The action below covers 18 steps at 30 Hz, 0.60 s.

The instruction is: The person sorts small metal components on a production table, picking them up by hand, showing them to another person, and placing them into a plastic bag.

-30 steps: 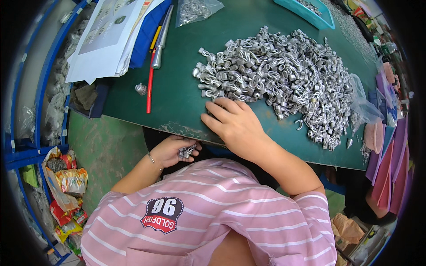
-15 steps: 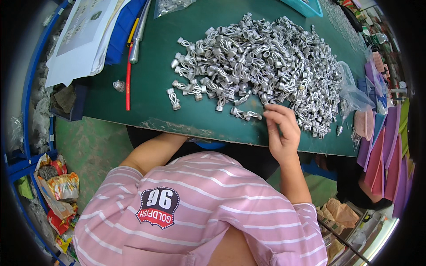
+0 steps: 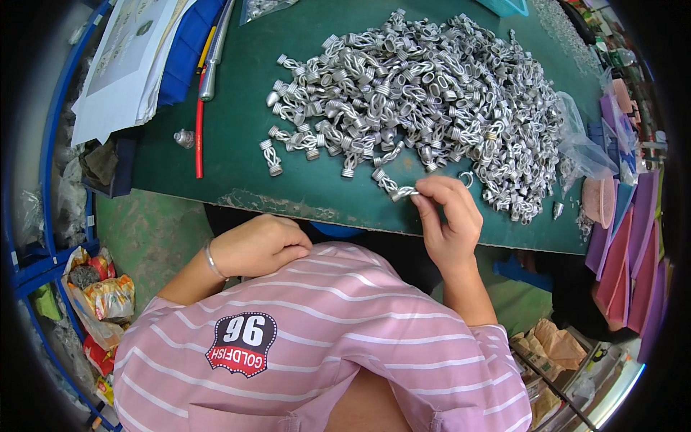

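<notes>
A large pile of silver cord loops (image 3: pixel 425 93), twisted and with ribbed metal-looking ends, covers much of the green table (image 3: pixel 237 144). My right hand (image 3: pixel 452 214) is at the near side of the pile, thumb and fingers pinched on one silver cord loop (image 3: pixel 400 193). That piece lies low over the tabletop, close to the front edge, its far end next to another loop. My left hand (image 3: pixel 263 245) rests against the striped shirt in front of the table edge. Its fingers are curled in, and whatever is inside them, if anything, is hidden.
On the left stand a blue tray (image 3: pixel 188 61) with papers, a red stick (image 3: pixel 200 137), a metal rod (image 3: pixel 211 75) and a small clear-and-silver item (image 3: pixel 184 138). A clear plastic bag (image 3: pixel 586 151) lies right of the pile. Purple and pink dividers (image 3: pixel 626 245) stand beyond.
My left hand has come out from under the table edge into view, up against the shirt. My right hand has moved slightly left and down, with the cord loop in its pinch.
</notes>
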Tool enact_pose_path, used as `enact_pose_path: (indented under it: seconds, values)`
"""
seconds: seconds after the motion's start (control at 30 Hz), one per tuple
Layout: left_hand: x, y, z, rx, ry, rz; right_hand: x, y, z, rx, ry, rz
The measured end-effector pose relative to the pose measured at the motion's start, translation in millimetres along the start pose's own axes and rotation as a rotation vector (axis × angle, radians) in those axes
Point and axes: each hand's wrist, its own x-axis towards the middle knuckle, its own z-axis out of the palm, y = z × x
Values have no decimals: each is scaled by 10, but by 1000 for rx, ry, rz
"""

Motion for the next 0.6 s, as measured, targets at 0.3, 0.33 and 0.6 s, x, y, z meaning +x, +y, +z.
enact_pose_path:
  seconds: [0.3, 0.33, 0.6]
  values:
    - [559, 391, 75, -718, 400, 33, -55, -165, 172, 490, -14, 132]
    - [564, 382, 98, -795, 429, 25, -76, -167, 164, 609, -49, 236]
    - [559, 465, 51, -430, 599, 285, -161, -52, 149, 1049, -197, 400]
